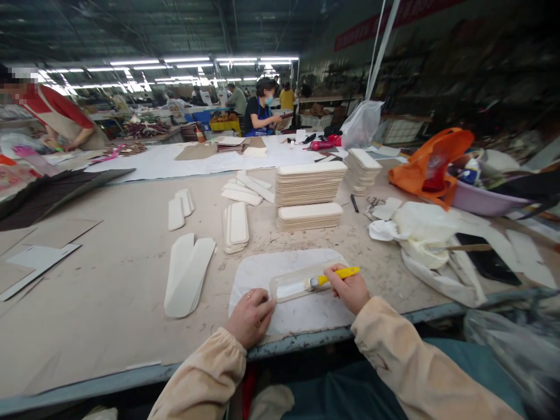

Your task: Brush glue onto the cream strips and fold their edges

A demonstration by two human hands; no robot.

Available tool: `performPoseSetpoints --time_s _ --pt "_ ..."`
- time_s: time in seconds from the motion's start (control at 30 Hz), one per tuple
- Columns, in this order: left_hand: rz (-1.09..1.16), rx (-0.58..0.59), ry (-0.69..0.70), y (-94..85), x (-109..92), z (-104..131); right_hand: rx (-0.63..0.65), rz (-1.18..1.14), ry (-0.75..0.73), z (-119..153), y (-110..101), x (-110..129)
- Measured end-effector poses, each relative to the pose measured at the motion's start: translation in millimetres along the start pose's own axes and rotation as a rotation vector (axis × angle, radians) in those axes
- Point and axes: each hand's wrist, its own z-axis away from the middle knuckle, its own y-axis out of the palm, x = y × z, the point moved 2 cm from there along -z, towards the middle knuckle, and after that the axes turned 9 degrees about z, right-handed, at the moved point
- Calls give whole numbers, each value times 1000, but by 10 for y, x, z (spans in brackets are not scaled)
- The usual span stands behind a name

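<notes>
My right hand (350, 290) is closed round the yellow handle of a brush (336, 275). The brush's bristles touch a long, round-ended strip (301, 293) that has a white, wet-looking area on it. That strip lies on a white sheet (297, 321) near the table's front edge. At the strip's left end rests my left hand (251, 317), palm down, its fingers bent and the tips by the strip's edge; whether they pinch anything is hidden.
Stacks of cream strips (310, 184) stand behind the sheet, with loose strips (188, 277) to the left. At right are a cream cloth (426, 227), a black phone-like slab (487, 259), an orange bag (426, 166) and a purple basin (485, 198). People work farther back.
</notes>
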Motion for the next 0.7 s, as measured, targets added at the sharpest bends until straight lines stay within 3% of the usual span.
performPoseSetpoints --time_s 0.27,0.47,0.6,0.7 --pt "-27 18 1 14 19 1 -154 146 82 -125 -567 -341" --pt "-34 9 11 12 20 6 -213 326 116 -149 -855 -442" --pt "-32 3 6 3 17 -12 -267 252 94 -110 -866 -361" --pt "-20 -2 3 -8 -1 -15 -248 3 65 -61 -660 -187"
